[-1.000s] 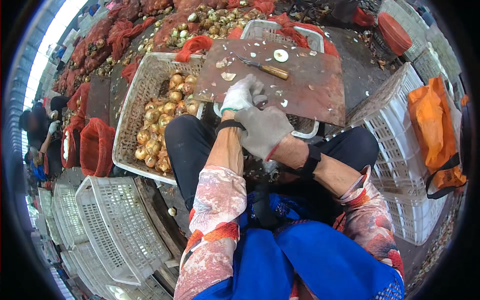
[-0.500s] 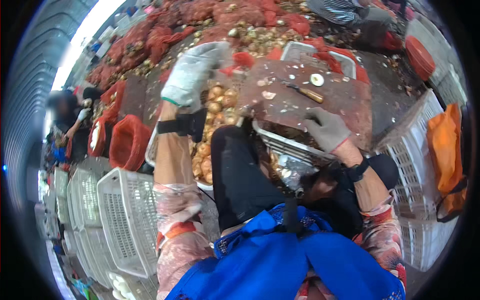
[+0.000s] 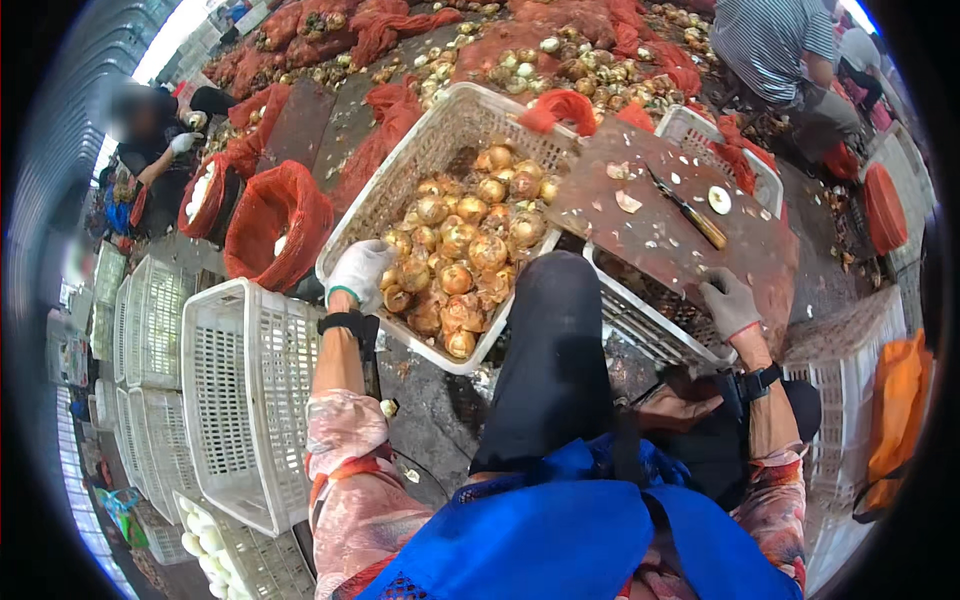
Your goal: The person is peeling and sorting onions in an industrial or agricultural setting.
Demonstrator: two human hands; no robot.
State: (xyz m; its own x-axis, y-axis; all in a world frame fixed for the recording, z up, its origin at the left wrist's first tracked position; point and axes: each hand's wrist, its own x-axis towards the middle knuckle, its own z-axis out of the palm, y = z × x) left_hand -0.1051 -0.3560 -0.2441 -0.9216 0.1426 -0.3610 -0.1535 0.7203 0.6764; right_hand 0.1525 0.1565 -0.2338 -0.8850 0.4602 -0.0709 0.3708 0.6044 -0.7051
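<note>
The gloved left hand point(image 3: 360, 272) curled over the rim of the white crate point(image 3: 425, 150) of onions point(image 3: 460, 250), while the right hand point(image 3: 728, 303) gripped the brown board's point(image 3: 660, 235) edge

One head-worn fisheye view looks steeply down, close over the person's lap, white crate point(image 3: 440, 140) and cutting board point(image 3: 670, 235).

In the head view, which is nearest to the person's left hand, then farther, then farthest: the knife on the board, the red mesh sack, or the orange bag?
1. The red mesh sack, just up and to the left of the left hand.
2. The knife, across the basket of onions, lying on the brown board.
3. The orange bag, at the far right edge.
</note>
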